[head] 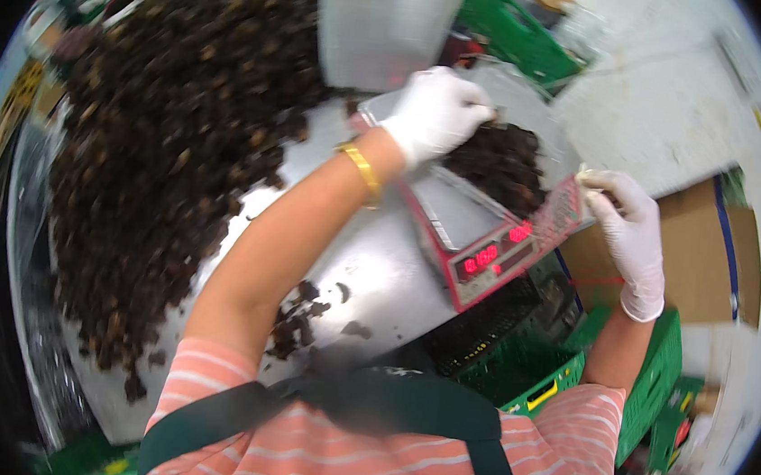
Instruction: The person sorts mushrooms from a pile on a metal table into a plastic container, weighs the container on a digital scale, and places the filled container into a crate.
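A red digital scale (486, 267) with lit red digits stands at the metal table's edge. Dark brown pieces, resembling wood ear fungus (499, 166), lie in a clear plastic bag (556, 127) over the scale's far side. Above the scale's platform (458, 207), my left hand (438, 117), in a white glove, has its fingers curled near the bag. Blur hides whether those fingertips pinch a piece or the plastic. Gloved in white too, my right hand (625, 238) pinches what looks like the bag's edge, beside the scale's keypad.
A large heap of the same dark pieces (177, 152) covers the left of the metal table (377, 278). Behind the scale stands a translucent plastic container (385, 27). Green crates (646, 383) sit low at my right, near a cardboard box (664, 252). Another green crate (513, 35) is farther back.
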`<state>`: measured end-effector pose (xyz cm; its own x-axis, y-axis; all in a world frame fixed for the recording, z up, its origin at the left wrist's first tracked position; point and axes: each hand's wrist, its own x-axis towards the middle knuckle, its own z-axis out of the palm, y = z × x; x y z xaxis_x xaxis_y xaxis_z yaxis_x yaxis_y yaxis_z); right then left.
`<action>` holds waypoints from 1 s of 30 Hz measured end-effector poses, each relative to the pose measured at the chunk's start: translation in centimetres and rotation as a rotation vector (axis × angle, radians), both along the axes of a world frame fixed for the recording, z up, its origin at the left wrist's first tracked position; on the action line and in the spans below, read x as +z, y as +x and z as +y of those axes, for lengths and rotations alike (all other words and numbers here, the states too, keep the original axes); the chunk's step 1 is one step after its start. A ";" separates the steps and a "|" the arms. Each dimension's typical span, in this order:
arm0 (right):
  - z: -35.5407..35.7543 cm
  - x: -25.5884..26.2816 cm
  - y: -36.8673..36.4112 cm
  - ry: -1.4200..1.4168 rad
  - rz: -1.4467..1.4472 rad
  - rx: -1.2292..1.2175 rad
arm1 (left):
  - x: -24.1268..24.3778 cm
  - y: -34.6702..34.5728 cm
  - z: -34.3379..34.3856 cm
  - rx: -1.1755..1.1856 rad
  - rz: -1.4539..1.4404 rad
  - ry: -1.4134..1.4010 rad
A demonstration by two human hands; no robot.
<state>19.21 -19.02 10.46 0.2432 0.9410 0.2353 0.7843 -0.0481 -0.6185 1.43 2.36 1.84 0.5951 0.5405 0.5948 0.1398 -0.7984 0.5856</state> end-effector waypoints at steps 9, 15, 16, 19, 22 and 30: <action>8.7 -2.3 -5.6 0.174 0.159 0.177 | 2.4 -2.4 -4.4 -0.058 -0.340 -0.375; 10.0 -2.8 -4.9 0.080 0.017 0.101 | 1.2 -6.9 -9.3 0.038 0.237 0.425; 10.3 -3.2 -4.5 0.039 0.071 0.110 | -0.1 -7.8 -11.3 -0.112 0.098 0.399; 10.9 -3.9 -3.5 -0.004 -0.216 0.250 | -3.1 -10.7 -11.2 -0.219 -0.076 0.284; 11.0 -4.2 -2.7 0.030 -0.216 0.257 | -2.5 -13.4 -4.3 0.026 0.782 0.169; 9.7 -1.4 -5.0 0.082 -0.128 0.216 | -9.7 -18.3 7.3 0.547 0.660 0.416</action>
<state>14.17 -9.35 9.04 0.0017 0.9443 0.3290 0.8432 0.1756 -0.5082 -16.84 9.68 -7.87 0.6072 0.6640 0.4364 0.7565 -0.6511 -0.0618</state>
